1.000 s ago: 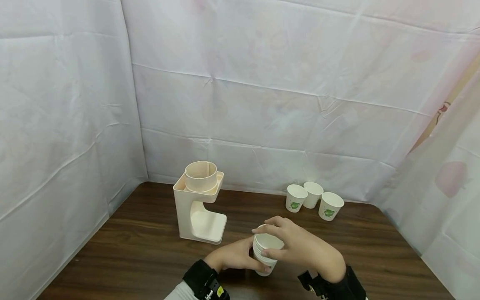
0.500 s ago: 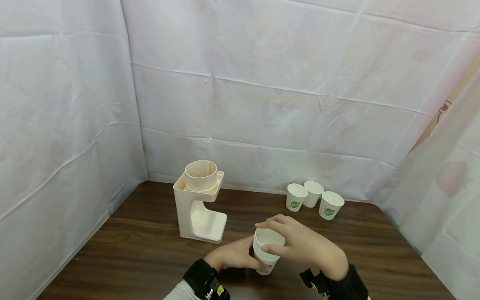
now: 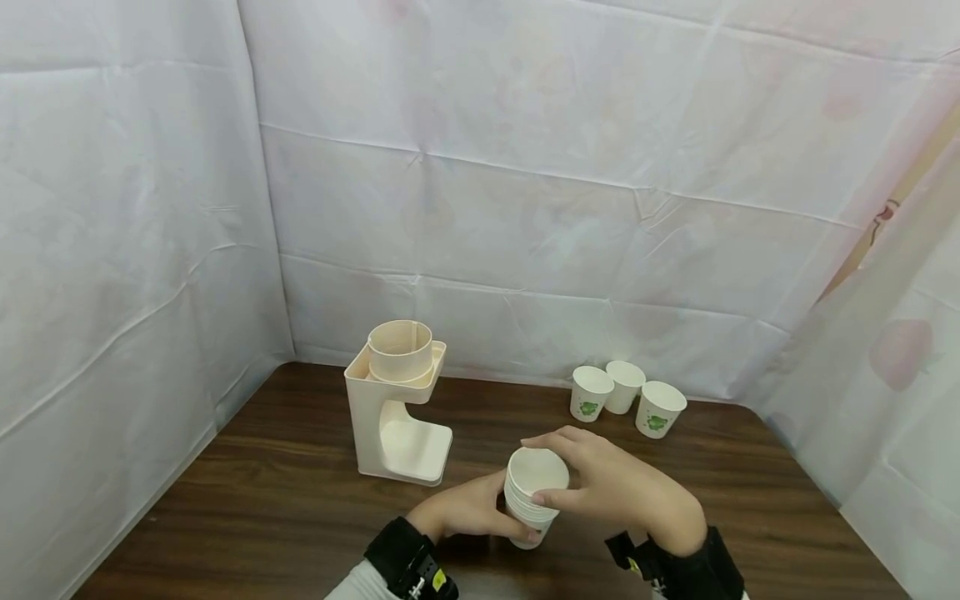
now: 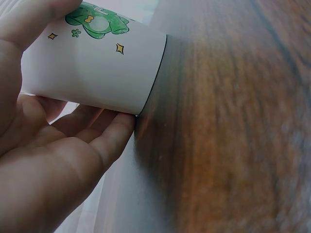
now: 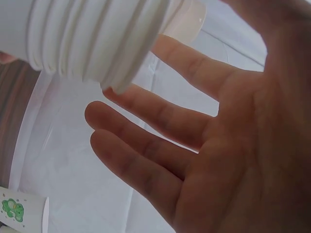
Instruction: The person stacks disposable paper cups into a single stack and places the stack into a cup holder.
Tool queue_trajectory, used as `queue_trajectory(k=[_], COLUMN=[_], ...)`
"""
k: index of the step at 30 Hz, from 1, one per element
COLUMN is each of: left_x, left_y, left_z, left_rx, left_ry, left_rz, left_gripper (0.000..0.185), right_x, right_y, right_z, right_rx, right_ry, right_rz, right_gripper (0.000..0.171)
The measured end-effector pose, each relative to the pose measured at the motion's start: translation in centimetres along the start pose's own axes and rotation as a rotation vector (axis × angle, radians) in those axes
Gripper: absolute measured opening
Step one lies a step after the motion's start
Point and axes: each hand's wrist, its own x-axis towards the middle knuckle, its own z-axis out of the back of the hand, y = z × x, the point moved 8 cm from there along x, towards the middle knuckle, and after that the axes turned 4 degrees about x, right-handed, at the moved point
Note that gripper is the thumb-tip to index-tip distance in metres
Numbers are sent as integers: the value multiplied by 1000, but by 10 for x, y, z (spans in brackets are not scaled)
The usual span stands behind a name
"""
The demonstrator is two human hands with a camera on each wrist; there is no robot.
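Note:
A stack of white paper cups point(image 3: 534, 500) stands slightly tilted on the table in the head view. My left hand point(image 3: 472, 508) grips its lower part, with the thumb on the near side. In the left wrist view the bottom paper cup point(image 4: 97, 68) shows a green cartoon print, and the left hand's fingers lie under and around it. My right hand point(image 3: 607, 479) spreads at the top of the stack, thumb by the near rim and forefinger over the far rim. In the right wrist view its fingers point(image 5: 155, 114) are loosely extended beside the layered rims; the thumb is mostly hidden.
A cream plastic stand point(image 3: 367, 425) with a round cylinder point(image 3: 401, 367) in its top is left of the hands. Three separate paper cups point(image 3: 592, 392) point(image 3: 625, 386) point(image 3: 660, 408) stand at the back right of the wooden table point(image 3: 285, 500). White cloth point(image 3: 480, 167) hangs around it.
My right hand has shifted slightly to the right over the stack, its forefinger drawing back across the rim. The left hand keeps its hold in nearly the same place.

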Motion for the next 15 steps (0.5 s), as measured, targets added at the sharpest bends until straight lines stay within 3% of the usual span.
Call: queue_trajectory(k=[15], left_x=[-1], left_y=[-2], left_z=[0], left_rx=[-2], left_ry=[-25], left_rz=[19], left_gripper=[73], right_x=[-7], right_y=[-21], right_z=[26], right_rx=[-27], right_ry=[-130], right_rz=[-48], right_gripper=[46])
